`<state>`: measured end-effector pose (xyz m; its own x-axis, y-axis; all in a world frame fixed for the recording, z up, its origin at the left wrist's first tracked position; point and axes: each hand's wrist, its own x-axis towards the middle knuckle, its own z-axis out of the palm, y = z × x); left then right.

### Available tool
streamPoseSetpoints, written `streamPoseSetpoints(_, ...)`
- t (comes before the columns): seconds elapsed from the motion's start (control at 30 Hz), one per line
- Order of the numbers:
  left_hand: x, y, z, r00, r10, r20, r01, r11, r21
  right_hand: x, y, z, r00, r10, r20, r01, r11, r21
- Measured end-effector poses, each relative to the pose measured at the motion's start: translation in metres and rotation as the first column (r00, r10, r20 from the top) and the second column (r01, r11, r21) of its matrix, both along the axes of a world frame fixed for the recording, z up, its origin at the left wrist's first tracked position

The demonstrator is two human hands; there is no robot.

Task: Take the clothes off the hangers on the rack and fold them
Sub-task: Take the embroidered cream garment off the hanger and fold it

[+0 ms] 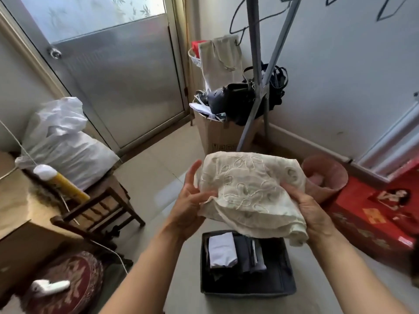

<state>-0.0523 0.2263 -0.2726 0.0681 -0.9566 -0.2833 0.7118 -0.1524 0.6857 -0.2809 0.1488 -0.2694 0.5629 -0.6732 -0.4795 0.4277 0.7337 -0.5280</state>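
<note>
- Left of centre, the left hand is reaching up with its palm turned toward the cloth and its fingers straight and fanned apart; the palm is touching the bundle's left edge; whether the thumb is nipping that edge, I cannot tell.
- Between the two hands, a cream embroidered garment of thin, crinkled cloth is being held up in the air, partly folded into a loose pad with one corner drooping at lower right; it is looking very light, soft and limp, and is likely to sag and slide open wherever nothing is supporting it; the raised stitching is looking prone to snagging, so flat palms under the pad and a pinch on the folded edges would be serving better than a tug on the embroidery.
- Directly below the garment, a dark rectangular fabric storage box is sitting on the pale floor, with a white folded piece and darker folded clothes lying inside; the garment is hanging well clear of it.
- Behind and above, a grey metal clothes rack is standing by the wall; bare dark wire hangers are hanging from it.
- Right of centre, the right hand is gripping the garment's right edge, its thumb side pressing along the cloth and its fingers curling underneath, mostly hidden; the forearm is rising from the lower right.
</note>
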Motion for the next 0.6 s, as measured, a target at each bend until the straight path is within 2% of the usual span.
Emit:
streamPoseSetpoints(0.07, 0.008, -0.012, -0.017, 0.998, 0.045, 0.038, -0.046, 0.999, 0.016, 0.009, -0.019, -0.025, 0.999, 0.009, -0.03, -0.009, 1.0, 0.016)
streamPoseSetpoints(0.23, 0.01, -0.026, -0.072, 0.983, 0.117, 0.143, -0.145, 0.969, 0.201, 0.022, -0.051, -0.096, 0.979, 0.027, -0.201, -0.012, 0.997, 0.074)
streamPoseSetpoints(0.6, 0.007, -0.06, -0.243, 0.953, 0.036, 0.3, -0.183, 0.858, 0.479, 0.022, -0.074, -0.285, 0.955, 0.089, -0.283, -0.026, 0.975, 0.219)
